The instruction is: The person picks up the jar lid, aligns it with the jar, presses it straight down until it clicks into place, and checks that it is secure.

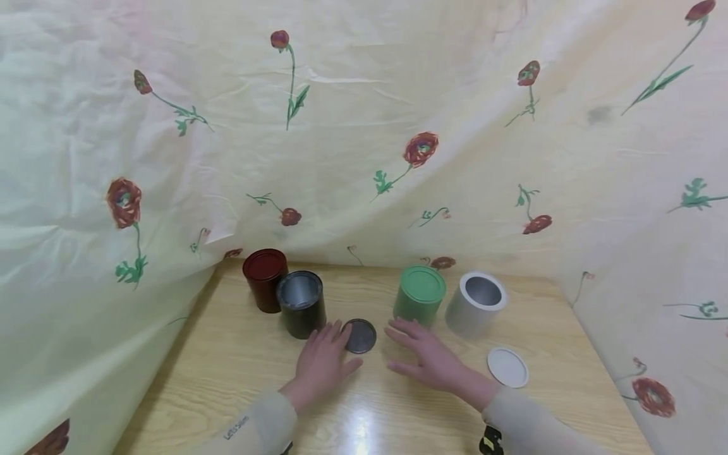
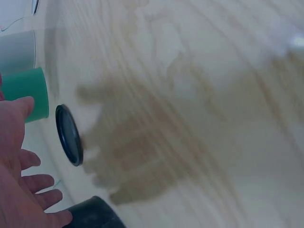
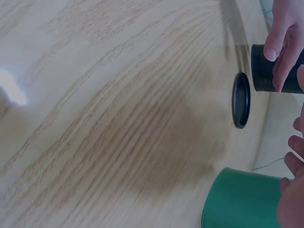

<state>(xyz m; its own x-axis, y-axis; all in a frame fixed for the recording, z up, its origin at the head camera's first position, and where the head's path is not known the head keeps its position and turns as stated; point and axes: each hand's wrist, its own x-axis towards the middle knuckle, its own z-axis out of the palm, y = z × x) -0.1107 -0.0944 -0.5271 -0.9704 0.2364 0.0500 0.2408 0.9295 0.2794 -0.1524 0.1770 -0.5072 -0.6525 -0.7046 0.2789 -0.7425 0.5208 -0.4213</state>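
Observation:
Fingers spread, my left hand (image 1: 322,361) hovers in the head view beside an uncovered black canister (image 1: 303,314) and a round black lid (image 1: 361,336). That lid (image 2: 69,136) lies flat on the table; no grip on it shows in the left wrist view. On the other side of it, my right hand (image 1: 431,358) is held with straight fingers just in front of a green canister (image 1: 419,292) whose lid is on. Neither hand holds anything. In the right wrist view the green canister (image 3: 242,202) stands close to the right fingers, and whether they touch cannot be told.
A dark red lidded canister (image 1: 265,281) stands behind the black one at the left. At the right are an uncovered white canister (image 1: 474,306) and its white lid (image 1: 508,367) on the wooden table (image 1: 227,373). Flowered cloth (image 1: 352,126) hangs around the back and sides.

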